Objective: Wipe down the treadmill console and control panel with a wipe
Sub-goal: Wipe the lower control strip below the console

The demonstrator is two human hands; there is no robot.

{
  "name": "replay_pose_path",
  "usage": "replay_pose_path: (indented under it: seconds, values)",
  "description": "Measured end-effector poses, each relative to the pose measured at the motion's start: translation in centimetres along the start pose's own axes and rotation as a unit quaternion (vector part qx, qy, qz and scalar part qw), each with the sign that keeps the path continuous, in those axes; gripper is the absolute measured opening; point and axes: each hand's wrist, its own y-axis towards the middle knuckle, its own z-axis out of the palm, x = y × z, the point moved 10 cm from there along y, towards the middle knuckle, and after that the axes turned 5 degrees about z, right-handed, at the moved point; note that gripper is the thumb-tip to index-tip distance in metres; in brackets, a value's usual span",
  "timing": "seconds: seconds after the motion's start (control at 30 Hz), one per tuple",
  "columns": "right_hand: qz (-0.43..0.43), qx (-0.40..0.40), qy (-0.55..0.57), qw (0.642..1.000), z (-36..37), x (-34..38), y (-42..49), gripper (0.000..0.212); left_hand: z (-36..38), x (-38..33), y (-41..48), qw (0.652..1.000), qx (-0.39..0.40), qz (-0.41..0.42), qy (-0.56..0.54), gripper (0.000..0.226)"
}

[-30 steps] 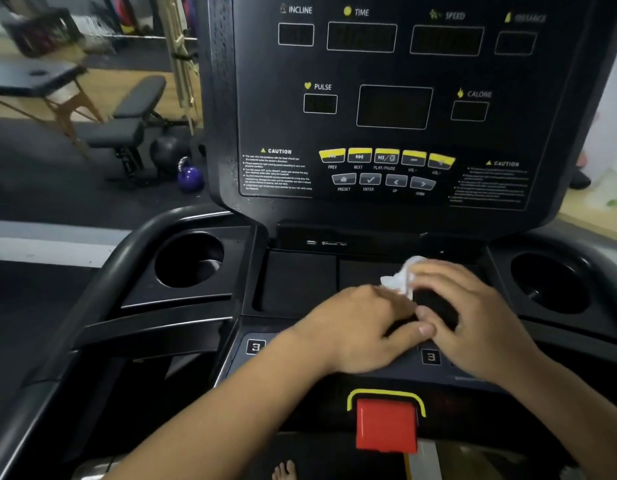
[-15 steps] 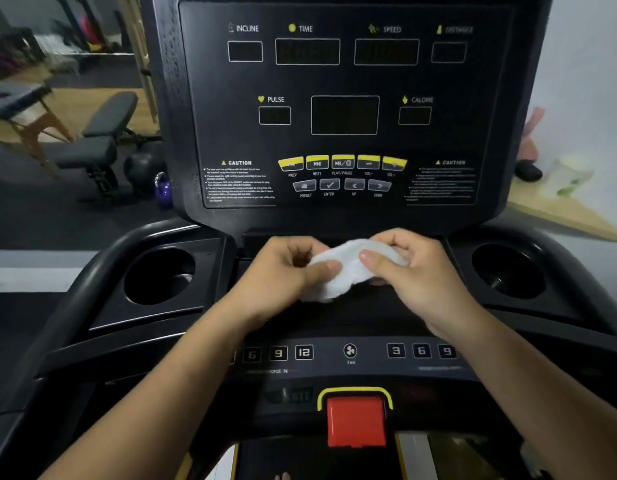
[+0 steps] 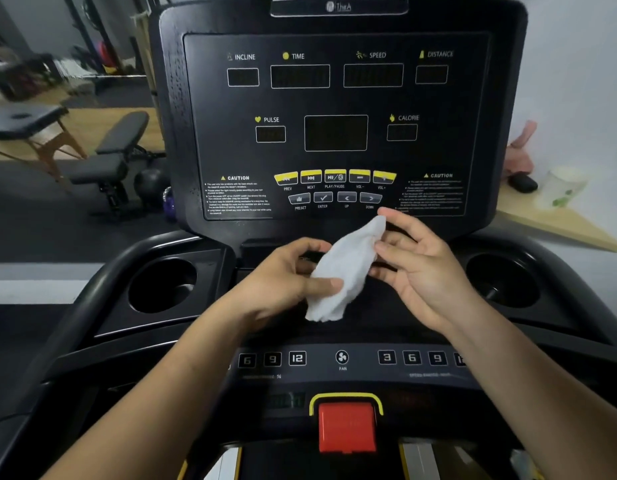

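A crumpled white wipe (image 3: 345, 271) hangs in the air in front of the black treadmill console (image 3: 335, 105), just below its yellow and grey buttons (image 3: 335, 187). My left hand (image 3: 286, 275) pinches the wipe's lower part between thumb and fingers. My right hand (image 3: 418, 268) holds the wipe's upper end, its fingers half spread. Both hands hover above the dark tray under the upright console. The lower control panel (image 3: 341, 358), with numbered keys and a fan key, lies below my wrists.
A cup holder (image 3: 161, 285) sits at the left and another cup holder (image 3: 501, 278) at the right. A red safety key (image 3: 347, 426) is at the bottom centre. A weight bench (image 3: 113, 157) and a kettlebell stand on the gym floor at left. A wooden shelf (image 3: 560, 223) is at right.
Both hands lifted the wipe off the lower tray and raised it toward the console buttons. The wipe has stretched out between them, and the right fingers have spread.
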Motion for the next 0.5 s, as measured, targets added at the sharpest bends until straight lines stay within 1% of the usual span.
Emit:
replay_pose_path:
  seconds: [0.07, 0.1, 0.17, 0.2, 0.27, 0.33, 0.4, 0.43, 0.5]
  values:
    - [0.037, 0.02, 0.032, 0.999, 0.5, -0.9, 0.1, 0.036, 0.7, 0.0, -0.1, 0.998, -0.003, 0.0, -0.063, 0.048]
    - [0.066, 0.027, 0.028, 0.997, 0.7, -1.6, -0.1, 0.036, 0.6, -0.2, -0.1, 0.995, -0.021, 0.008, -0.094, 0.046]
    - [0.11, 0.035, -0.031, 0.993, 1.0, -3.0, -0.5, 0.04, 0.0, -0.3, -0.2, 0.989, -0.059, 0.023, -0.135, 0.047]
    - [0.113, 0.033, -0.068, 0.991, 0.8, -3.3, -0.6, 0.036, -0.3, -0.4, -0.3, 0.986, -0.072, 0.029, -0.147, 0.048]
    - [0.101, 0.017, -0.099, 0.99, 0.5, -3.2, -0.6, 0.023, -0.9, -0.7, -0.5, 0.984, -0.09, 0.044, -0.15, 0.051]
    - [0.097, -0.005, -0.065, 0.993, -0.1, -3.0, -0.5, 0.015, -1.3, -1.2, -0.7, 0.984, -0.089, 0.063, -0.142, 0.055]
    - [0.111, -0.004, -0.014, 0.994, 0.1, -3.2, -0.6, 0.015, -0.7, -1.6, -1.0, 0.986, -0.058, 0.069, -0.142, 0.062]
    - [0.115, -0.003, -0.012, 0.993, 0.2, -3.4, -0.6, 0.015, -0.2, -1.8, -1.1, 0.988, -0.042, 0.067, -0.134, 0.064]
    - [0.101, -0.03, -0.059, 0.993, -0.1, -3.1, -0.7, 0.014, 0.2, -2.1, -1.4, 0.991, -0.036, 0.074, -0.101, 0.062]
